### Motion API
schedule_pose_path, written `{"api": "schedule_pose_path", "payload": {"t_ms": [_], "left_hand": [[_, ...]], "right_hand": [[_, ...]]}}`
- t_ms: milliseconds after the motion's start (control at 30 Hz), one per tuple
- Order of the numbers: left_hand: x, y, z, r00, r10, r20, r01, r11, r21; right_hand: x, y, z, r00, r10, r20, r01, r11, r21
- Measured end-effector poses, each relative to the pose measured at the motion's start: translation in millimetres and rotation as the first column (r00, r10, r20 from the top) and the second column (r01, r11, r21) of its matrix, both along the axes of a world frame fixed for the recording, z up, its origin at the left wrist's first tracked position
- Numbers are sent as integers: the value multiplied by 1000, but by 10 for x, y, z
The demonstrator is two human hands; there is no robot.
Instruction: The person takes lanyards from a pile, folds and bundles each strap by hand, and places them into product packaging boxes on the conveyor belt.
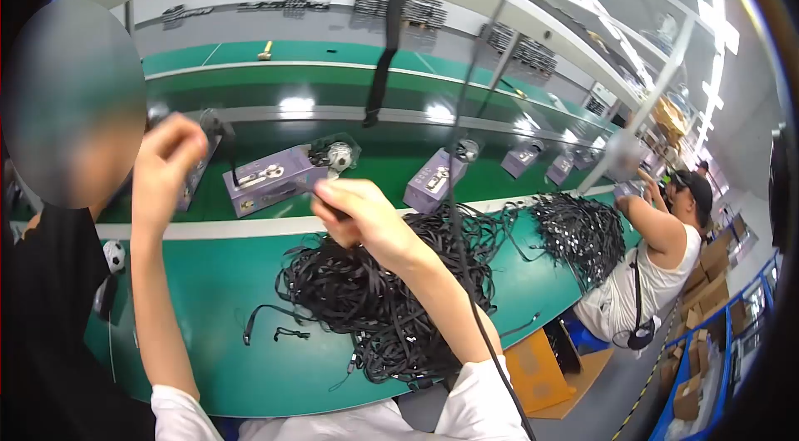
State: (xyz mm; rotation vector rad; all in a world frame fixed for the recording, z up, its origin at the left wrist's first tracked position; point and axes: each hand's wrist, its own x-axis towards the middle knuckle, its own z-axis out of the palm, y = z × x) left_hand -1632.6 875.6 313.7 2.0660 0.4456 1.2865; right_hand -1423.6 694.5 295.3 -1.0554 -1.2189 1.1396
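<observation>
My left hand [171, 150] is raised over the belt's near edge, its fingers pinched together and smeared by motion; what they hold, if anything, I cannot make out. Just right of it hangs a thin black strap in front of the belt. My right hand [358, 212] is closed around part of a black lanyard, above a large tangled pile of black lanyards [333, 291] on the green table. Beyond and between my hands lies a purple box [270, 179] with a small soccer ball [339, 156] in clear plastic at its end.
More purple boxes [433, 181] line the green conveyor belt [379, 170]. A second lanyard pile [578, 233] lies to the right, near a seated co-worker [645, 275]. Another person in a black sleeve [54, 291] is close on my left. An open carton [541, 370] stands below the table.
</observation>
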Motion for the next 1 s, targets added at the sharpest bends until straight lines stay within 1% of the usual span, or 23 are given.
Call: {"api": "schedule_pose_path", "payload": {"t_ms": [33,67,100,167,200,233,267,300,367,400,433,500,533,633,667,700,767,800,833,900,933,967,1000], "left_hand": [[60,-116,-14,981,82,-177,-58,989,133],[73,-136,-62,988,65,-143,-44,989,140],[134,-116,-134,984,-177,8,177,982,-65],[406,-320,-264,820,-513,252,560,810,-174],[527,-459,-272,797,-560,228,604,757,-250],[638,-499,-383,850,-479,217,521,824,-223],[742,-441,-577,875,-435,213,484,789,-379],[803,-372,-705,900,-388,200,433,732,-526],[843,-439,-635,842,-444,307,537,625,-567],[853,-474,-588,809,-465,359,584,567,-581],[868,-493,-544,779,-506,371,627,592,-507],[892,-539,-450,720,-579,381,693,629,-353],[948,-697,-363,726,-500,472,674,655,-342],[871,-622,-324,687,-669,283,702,509,-499],[855,-593,-328,716,-629,303,680,528,-510],[864,-567,-340,741,-590,322,659,544,-520],[865,-501,-369,790,-502,352,609,578,-543],[862,-439,-384,767,-482,423,641,579,-503],[817,-346,-376,700,-523,486,714,523,-465],[855,-409,-313,773,-396,495,611,672,-418],[878,-428,-299,812,-414,411,564,737,-371],[901,-446,-269,846,-424,323,518,795,-316],[891,-492,-170,858,-473,199,511,822,-250]], "right_hand": [[-25,59,114,986,-98,137,86,992,88],[-25,188,140,963,-136,231,91,977,195],[-24,305,152,928,-180,325,81,952,295],[-143,337,362,817,-238,525,70,945,319],[-162,420,346,790,-301,534,44,897,439],[-171,493,324,765,-358,535,7,835,550],[-153,509,310,622,-514,591,38,774,632],[-138,490,352,600,-542,588,68,767,638],[-105,380,441,554,-600,578,140,751,646],[-80,326,509,646,-543,537,223,807,547],[-27,301,575,615,-559,557,210,796,567],[-12,212,695,790,-440,428,257,870,421],[-13,231,708,758,-466,457,250,854,456],[-56,201,790,801,-441,405,249,860,445],[-5,248,788,748,-552,369,236,741,628],[35,184,827,811,-502,301,290,791,538],[166,94,774,858,-473,201,312,790,528],[206,103,647,888,-447,103,335,785,521],[241,91,478,907,-421,8,358,781,512],[248,144,104,964,-257,-70,261,859,440],[248,224,-124,982,-176,-62,186,896,403],[156,243,-232,991,-61,-120,97,942,322],[84,286,-326,993,-6,-118,42,952,304]]}}
